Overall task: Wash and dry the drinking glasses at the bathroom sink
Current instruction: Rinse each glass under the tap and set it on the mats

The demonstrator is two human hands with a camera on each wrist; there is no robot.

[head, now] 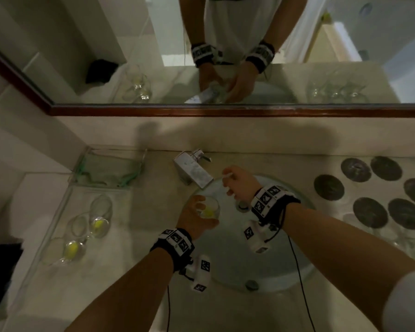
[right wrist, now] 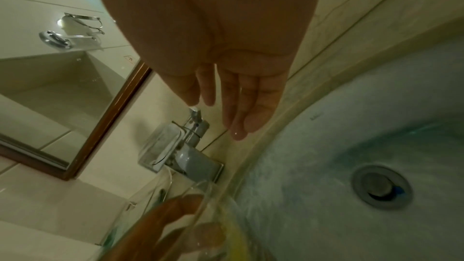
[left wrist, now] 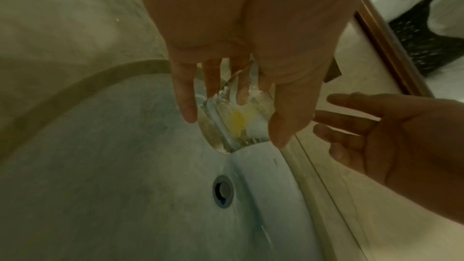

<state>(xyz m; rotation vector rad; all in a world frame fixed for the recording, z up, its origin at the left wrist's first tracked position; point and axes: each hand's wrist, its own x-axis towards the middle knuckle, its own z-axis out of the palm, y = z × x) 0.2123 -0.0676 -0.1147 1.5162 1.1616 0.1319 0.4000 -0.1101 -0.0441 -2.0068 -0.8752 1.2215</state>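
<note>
Left hand [head: 197,218]: fingers and thumb curled round a drinking glass [head: 209,210], held over the sink [head: 225,255] basin, just below the tap [head: 192,170] spout.
Glass contents: yellow residue at the bottom, plain in the left wrist view; glass tilted there, base toward the drain [left wrist: 223,191].
Right hand [head: 237,185]: holds nothing, fingers straight and slightly spread, near the tap lever, apart from it.
Water: cannot tell if it is running.
Queue: two more glasses with yellow residue [head: 86,233] lie on the bench [head: 134,236] at left; upturned glasses [head: 379,197] stand at right.
Step in hand (judged): start the water and rinse the residue out.
How to do it well: lift the lever gently for a moderate stream. Bring the glass mouth under the spout and keep it low in the basin to limit splash. Keep the thumb opposite the fingers, since wet glass slips. Swirl, then tip toward the drain until the yellow is gone.
</note>
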